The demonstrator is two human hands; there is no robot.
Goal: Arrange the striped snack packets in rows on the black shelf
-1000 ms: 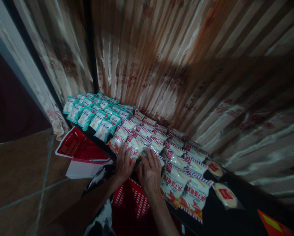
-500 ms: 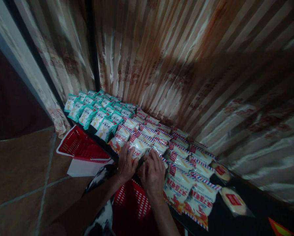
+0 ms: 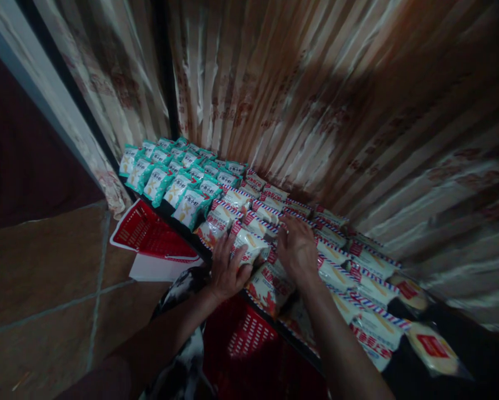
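Observation:
Rows of white snack packets with red print and striped edges (image 3: 271, 288) stand on a black shelf (image 3: 399, 364). My left hand (image 3: 228, 268) rests with its fingers apart against a front-row packet (image 3: 247, 244). Farther right and deeper in the rows, my right hand (image 3: 296, 244) reaches over the packets; its fingers are bent at a packet's top edge, and whether they hold it is hidden. Teal and white packets (image 3: 188, 208) fill the left end of the shelf.
A red basket (image 3: 149, 233) and a white box (image 3: 161, 268) are at the left below the shelf. Another red basket (image 3: 249, 339) sits under my arms. Two round packaged items (image 3: 435, 349) lie at the right. A pleated curtain (image 3: 274, 83) hangs behind.
My right hand has moved up and right, away from my left hand, uncovering a front-row packet. My left hand stays at its packet. The view has shifted a little.

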